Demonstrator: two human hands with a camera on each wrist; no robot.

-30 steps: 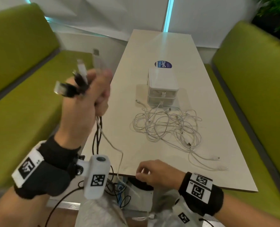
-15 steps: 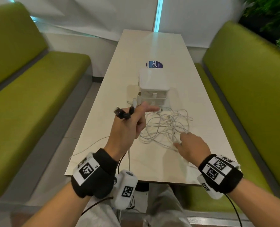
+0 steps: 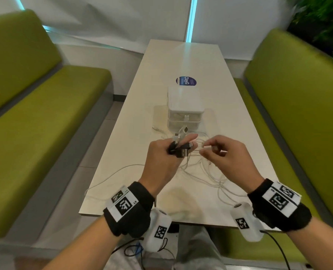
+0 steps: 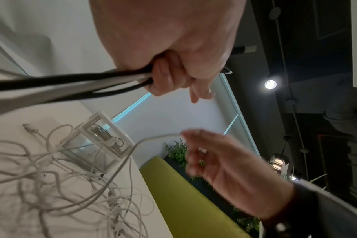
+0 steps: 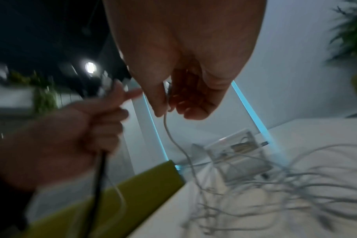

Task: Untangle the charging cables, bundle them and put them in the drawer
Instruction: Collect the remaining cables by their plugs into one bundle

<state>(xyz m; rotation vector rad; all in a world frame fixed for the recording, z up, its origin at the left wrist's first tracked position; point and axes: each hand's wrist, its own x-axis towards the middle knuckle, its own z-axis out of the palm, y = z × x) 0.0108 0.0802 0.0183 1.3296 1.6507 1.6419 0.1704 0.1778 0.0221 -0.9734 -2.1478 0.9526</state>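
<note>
Cables (image 3: 200,172): right hand (image 3: 228,154), earlier flat on tangle, now raised, fingers pinching white cable; left hand (image 3: 161,158) still gripping plugs, 9 o'clock.

A long, pale table (image 3: 181,61) runs away from the viewer between two green benches. Near its middle stands a small white drawer box (image 3: 185,108) with see-through drawer fronts facing the near end. Just behind the box a round blue sticker (image 3: 186,81) lies flat on the top. In front of the box a loose tangle of white cables (image 3: 206,172) spreads over the surface, one strand (image 3: 111,176) trailing toward the near left corner.
</note>
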